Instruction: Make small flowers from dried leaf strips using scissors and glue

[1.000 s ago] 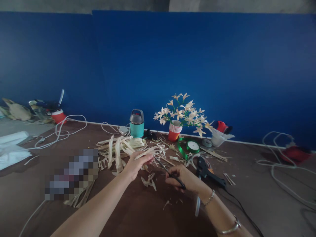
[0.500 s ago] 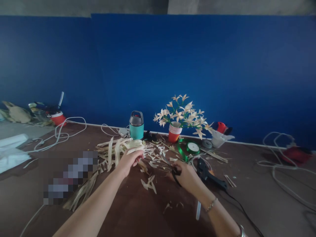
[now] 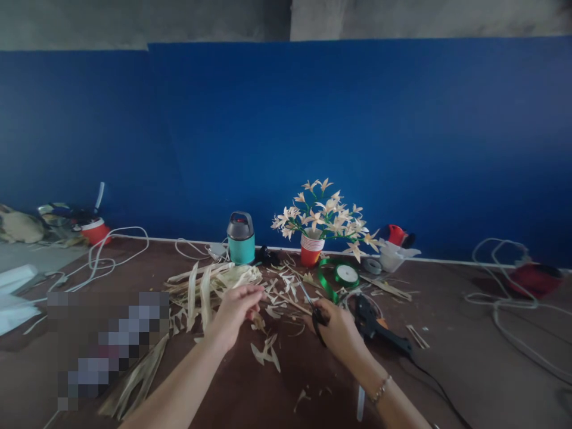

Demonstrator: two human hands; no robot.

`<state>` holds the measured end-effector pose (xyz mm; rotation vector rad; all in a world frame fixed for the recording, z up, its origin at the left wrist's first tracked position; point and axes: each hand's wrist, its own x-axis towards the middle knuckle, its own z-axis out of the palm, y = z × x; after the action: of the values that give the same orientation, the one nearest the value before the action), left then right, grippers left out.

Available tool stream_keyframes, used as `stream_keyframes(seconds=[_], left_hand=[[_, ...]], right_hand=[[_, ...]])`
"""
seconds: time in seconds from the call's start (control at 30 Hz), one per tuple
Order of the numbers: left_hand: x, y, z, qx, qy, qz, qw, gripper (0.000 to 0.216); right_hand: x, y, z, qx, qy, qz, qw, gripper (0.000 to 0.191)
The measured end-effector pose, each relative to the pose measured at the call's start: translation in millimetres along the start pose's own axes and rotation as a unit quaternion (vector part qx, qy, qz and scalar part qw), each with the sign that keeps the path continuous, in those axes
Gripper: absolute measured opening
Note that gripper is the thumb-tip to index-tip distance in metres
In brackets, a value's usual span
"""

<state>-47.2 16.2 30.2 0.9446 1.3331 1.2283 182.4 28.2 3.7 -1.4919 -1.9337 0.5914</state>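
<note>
My right hand [image 3: 337, 330] is closed round the black handles of a pair of scissors [image 3: 318, 326], whose blades point up and left over scattered pale scraps [image 3: 290, 285]. Beside them, my left hand [image 3: 239, 310] is closed with thumb and fingers together; whatever lies in it, if anything, cannot be made out. Just behind and left of that hand is a pile of dried husk strips [image 3: 201, 286]. Some cut husk pieces [image 3: 267, 353] lie on the brown tabletop in front of my hands.
Husk-coloured flowers [image 3: 333, 214] stand in stacked red-and-white paper cups [image 3: 311, 249] near the blue wall. A teal jar [image 3: 242, 244] is left of them. Green ribbon on a spool [image 3: 346, 274] and a black glue gun [image 3: 379, 328] sit to the right. White cables [image 3: 100, 259] loop at left.
My left hand has drawn back slightly from the husk pile. The scissors stay in my right hand, their blades now showing more clearly. The view has tilted up a little.
</note>
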Motion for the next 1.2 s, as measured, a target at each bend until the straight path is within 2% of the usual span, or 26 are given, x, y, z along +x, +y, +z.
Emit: stream_keyframes(seconds=[0.03,0.07,0.1,0.17,0.23,0.3,0.4,0.5,0.57,0.63,0.7,0.77,0.8,0.87,0.93,1.0,1.1,1.2], left_hand=[[-1,-1,1,0.123,-0.014,0.062,0.990,0.011],[-1,-2,3,0.241,-0.031,0.121,0.963,0.012],[0,-3,5,0.348,-0.046,0.168,0.921,0.013],[1,-5,8,0.506,-0.074,0.220,0.831,0.015],[4,-6,12,0.594,-0.091,0.233,0.764,0.014],[6,-9,15,0.629,-0.091,0.242,0.733,0.014],[8,-12,18,0.640,-0.089,0.249,0.721,0.017],[9,-12,16,0.624,-0.101,0.262,0.729,0.018],[9,-8,13,0.587,-0.099,0.264,0.759,0.018],[7,0,10,0.525,-0.088,0.224,0.816,0.016],[3,9,9,0.435,-0.082,0.132,0.887,0.010],[-3,16,12,0.291,-0.118,0.028,0.949,0.008],[-7,17,14,0.209,-0.139,-0.017,0.968,0.011],[-15,14,22,0.083,-0.164,-0.074,0.980,0.014],[-22,7,31,-0.002,-0.183,-0.096,0.979,0.017],[-28,-1,40,-0.038,-0.190,-0.109,0.975,0.017],[-33,-9,47,-0.028,-0.187,-0.079,0.979,0.014],[-34,-10,49,-0.022,-0.196,-0.058,0.979,0.016]], right_hand=[[0,1,0,0.005,-0.002,0.001,1.000,0.017],[0,1,1,0.007,-0.003,0.001,1.000,0.016],[0,2,1,0.007,-0.004,0.002,1.000,0.016],[0,2,0,0.005,-0.007,0.004,1.000,0.015],[0,1,0,0.002,-0.009,0.005,1.000,0.013],[0,0,-1,0.002,-0.010,0.006,1.000,0.012],[0,1,-1,0.013,-0.004,0.007,1.000,0.011],[0,4,1,0.042,-0.001,0.015,0.999,0.013],[0,5,2,0.085,-0.002,0.024,0.996,0.016],[1,2,3,0.153,-0.012,0.043,0.987,0.022],[1,-4,3,0.248,-0.035,0.068,0.966,0.031],[0,-13,3,0.354,-0.057,0.089,0.929,0.040],[-2,-18,2,0.403,-0.063,0.098,0.908,0.043],[-5,-29,1,0.479,-0.075,0.115,0.867,0.048],[-8,-37,0,0.515,-0.079,0.126,0.844,0.050],[-10,-41,-2,0.522,-0.068,0.130,0.840,0.049],[-11,-42,-3,0.522,-0.059,0.133,0.841,0.046],[-11,-40,-3,0.519,-0.079,0.142,0.839,0.046]])
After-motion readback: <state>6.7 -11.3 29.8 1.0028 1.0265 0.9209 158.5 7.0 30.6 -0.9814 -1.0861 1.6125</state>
